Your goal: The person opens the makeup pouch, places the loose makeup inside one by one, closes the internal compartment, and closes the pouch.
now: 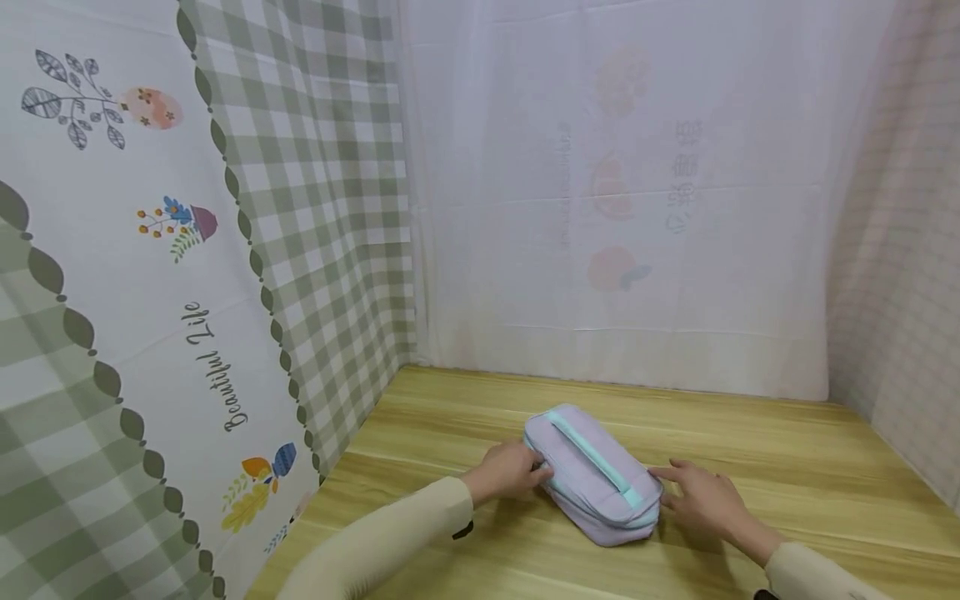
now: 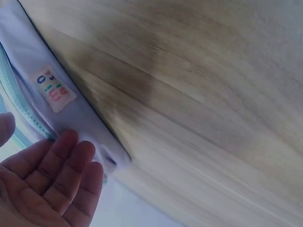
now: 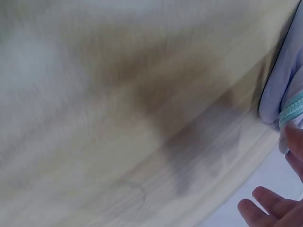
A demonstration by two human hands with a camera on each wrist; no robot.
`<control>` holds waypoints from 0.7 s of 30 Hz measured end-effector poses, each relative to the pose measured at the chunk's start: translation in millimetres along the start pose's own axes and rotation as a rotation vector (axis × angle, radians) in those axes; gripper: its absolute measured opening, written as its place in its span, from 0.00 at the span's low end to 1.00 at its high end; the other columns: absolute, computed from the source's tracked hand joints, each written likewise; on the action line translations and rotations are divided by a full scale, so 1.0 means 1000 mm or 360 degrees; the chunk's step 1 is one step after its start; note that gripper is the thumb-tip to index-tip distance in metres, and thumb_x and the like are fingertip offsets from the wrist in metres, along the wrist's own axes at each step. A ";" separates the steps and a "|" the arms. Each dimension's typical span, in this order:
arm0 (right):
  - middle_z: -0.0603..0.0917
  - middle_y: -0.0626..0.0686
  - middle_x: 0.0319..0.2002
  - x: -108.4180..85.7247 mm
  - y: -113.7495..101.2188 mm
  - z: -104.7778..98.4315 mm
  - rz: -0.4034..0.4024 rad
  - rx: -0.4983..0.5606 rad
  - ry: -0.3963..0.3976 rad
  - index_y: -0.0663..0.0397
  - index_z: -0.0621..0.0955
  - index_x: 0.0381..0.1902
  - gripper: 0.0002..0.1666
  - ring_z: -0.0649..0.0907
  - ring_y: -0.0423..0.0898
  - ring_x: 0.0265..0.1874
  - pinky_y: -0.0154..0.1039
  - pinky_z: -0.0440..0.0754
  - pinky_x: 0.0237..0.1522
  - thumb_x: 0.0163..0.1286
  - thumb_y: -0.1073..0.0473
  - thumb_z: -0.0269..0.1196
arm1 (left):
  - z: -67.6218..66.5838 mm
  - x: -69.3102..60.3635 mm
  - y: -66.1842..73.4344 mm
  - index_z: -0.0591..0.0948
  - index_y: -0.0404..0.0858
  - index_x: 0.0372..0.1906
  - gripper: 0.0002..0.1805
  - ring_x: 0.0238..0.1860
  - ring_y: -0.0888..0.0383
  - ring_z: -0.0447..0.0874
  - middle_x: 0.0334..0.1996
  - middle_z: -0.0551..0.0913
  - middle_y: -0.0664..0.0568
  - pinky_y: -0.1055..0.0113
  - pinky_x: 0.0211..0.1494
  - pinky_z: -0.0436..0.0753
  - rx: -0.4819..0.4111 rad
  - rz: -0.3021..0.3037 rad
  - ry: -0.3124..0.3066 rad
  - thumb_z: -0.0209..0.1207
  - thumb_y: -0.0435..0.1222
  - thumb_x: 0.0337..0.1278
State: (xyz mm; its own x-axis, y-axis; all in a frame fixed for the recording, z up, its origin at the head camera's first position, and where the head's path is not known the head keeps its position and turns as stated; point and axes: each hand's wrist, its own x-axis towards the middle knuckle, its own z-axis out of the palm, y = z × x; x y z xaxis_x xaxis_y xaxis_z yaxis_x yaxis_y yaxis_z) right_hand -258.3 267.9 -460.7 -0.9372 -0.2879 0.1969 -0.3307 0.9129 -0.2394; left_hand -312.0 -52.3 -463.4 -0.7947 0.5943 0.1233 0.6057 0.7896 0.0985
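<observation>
A lilac zippered pouch (image 1: 592,475) with a mint-green strap handle (image 1: 596,457) lies at a slant on the wooden table. At its left side is my left hand (image 1: 510,471), fingertips against the fabric near the mint zipper (image 2: 23,104). In the left wrist view the fingers are slightly bent, with a gap between thumb and fingers. A pink label with coloured letters (image 2: 53,88) shows on the pouch's side. My right hand (image 1: 705,498) reaches the pouch's right end with extended fingers; in the right wrist view one digit touches the zipper's end (image 3: 292,111).
The wood-grain table (image 1: 450,417) extends around the pouch. A green-and-white checked cloth with printed plants (image 1: 322,167) hangs at the left. A pale whitish curtain (image 1: 510,250) hangs behind the table, and a faintly gridded cloth (image 1: 900,292) at the right.
</observation>
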 end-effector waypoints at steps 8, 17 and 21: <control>0.77 0.74 0.56 0.009 0.008 0.003 0.0078 0.0037 0.0061 0.68 0.79 0.58 0.24 0.77 0.72 0.53 0.73 0.70 0.49 0.67 0.60 0.63 | -0.011 0.005 -0.002 0.87 0.45 0.29 0.19 0.20 0.68 0.68 0.18 0.76 0.63 0.74 0.22 0.68 -0.0237 -0.0098 0.0062 0.56 0.50 0.70; 0.71 0.80 0.58 -0.006 -0.023 0.008 0.0244 0.0359 0.0018 0.81 0.65 0.63 0.57 0.75 0.73 0.55 0.66 0.75 0.50 0.63 0.31 0.64 | -0.020 0.033 -0.021 0.77 0.34 0.62 0.24 0.58 0.48 0.78 0.58 0.79 0.42 0.56 0.58 0.78 -0.0439 -0.0407 0.0258 0.55 0.47 0.72; 0.72 0.78 0.58 -0.009 -0.040 0.012 0.0295 0.0357 -0.0041 0.78 0.63 0.65 0.65 0.79 0.67 0.51 0.61 0.79 0.43 0.52 0.27 0.70 | -0.019 0.039 -0.027 0.69 0.29 0.69 0.28 0.67 0.44 0.70 0.66 0.73 0.38 0.53 0.68 0.69 -0.0597 -0.0463 0.0134 0.52 0.44 0.75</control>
State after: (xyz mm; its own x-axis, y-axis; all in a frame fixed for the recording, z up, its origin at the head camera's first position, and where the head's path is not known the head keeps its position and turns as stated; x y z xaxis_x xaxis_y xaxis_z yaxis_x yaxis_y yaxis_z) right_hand -238.0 230.3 -464.2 -0.9855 -0.1320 0.1065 -0.1670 0.8645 -0.4741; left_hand -358.4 -53.1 -442.6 -0.9368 0.3303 0.1157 0.3432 0.8024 0.4882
